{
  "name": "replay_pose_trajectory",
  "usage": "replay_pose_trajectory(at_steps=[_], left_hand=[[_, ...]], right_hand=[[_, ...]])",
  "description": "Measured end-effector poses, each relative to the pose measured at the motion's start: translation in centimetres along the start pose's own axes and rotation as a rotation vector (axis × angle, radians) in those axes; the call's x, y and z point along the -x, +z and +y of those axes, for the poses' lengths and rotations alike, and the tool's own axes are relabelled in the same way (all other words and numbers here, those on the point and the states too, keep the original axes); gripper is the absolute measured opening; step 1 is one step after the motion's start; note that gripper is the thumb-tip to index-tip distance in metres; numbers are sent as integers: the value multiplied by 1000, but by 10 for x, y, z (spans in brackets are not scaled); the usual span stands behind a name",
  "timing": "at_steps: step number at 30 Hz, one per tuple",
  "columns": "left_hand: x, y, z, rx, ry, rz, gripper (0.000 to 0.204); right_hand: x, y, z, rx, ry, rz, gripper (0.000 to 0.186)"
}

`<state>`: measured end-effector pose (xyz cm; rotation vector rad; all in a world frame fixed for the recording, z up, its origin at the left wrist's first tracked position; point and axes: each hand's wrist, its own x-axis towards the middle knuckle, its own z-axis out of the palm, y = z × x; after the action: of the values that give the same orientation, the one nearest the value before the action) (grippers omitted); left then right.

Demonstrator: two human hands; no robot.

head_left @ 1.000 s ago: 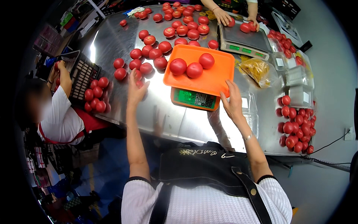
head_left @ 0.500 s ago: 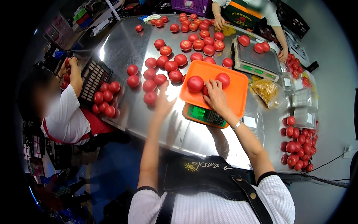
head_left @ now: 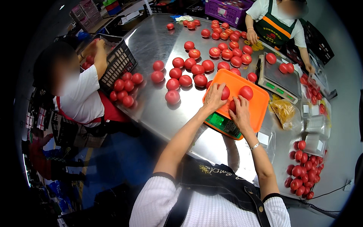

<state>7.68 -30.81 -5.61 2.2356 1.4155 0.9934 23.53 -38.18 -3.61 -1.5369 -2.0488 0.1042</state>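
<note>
Three red tomatoes sit in an orange tray (head_left: 258, 113) on a small scale with a lit green display (head_left: 219, 120). My left hand (head_left: 214, 99) has its fingers curled over one tomato (head_left: 225, 93) at the tray's left side. Beside it, my right hand (head_left: 242, 114) closes round a second tomato (head_left: 232, 106), partly hidden by the fingers. The third tomato (head_left: 246, 92) lies untouched at the back of the tray. Left of the tray, several loose tomatoes (head_left: 185, 80) are spread on the metal table (head_left: 151, 115).
A second scale (head_left: 281, 77) bearing tomatoes stands back right, near a co-worker's hand (head_left: 252, 36). Another person at left reaches into a black crate (head_left: 120, 64). A bag of yellow netting (head_left: 283, 111), clear plastic boxes (head_left: 316, 126) and piled tomatoes (head_left: 306, 170) line the right.
My left hand has moved right, from beside the loose tomatoes onto a tomato in the tray. My right hand stays in the tray on its tomato. The view has shifted left.
</note>
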Motion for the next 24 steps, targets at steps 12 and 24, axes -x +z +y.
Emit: replay_pose_trajectory(at_steps=[12, 24], left_hand=[[44, -66, -66, 330, -140, 39, 82], [79, -57, -174, -154, -589, 100, 70]], right_hand=[[-57, 2, -16, -26, -132, -330, 69], [8, 101, -117, -398, -337, -469, 69]])
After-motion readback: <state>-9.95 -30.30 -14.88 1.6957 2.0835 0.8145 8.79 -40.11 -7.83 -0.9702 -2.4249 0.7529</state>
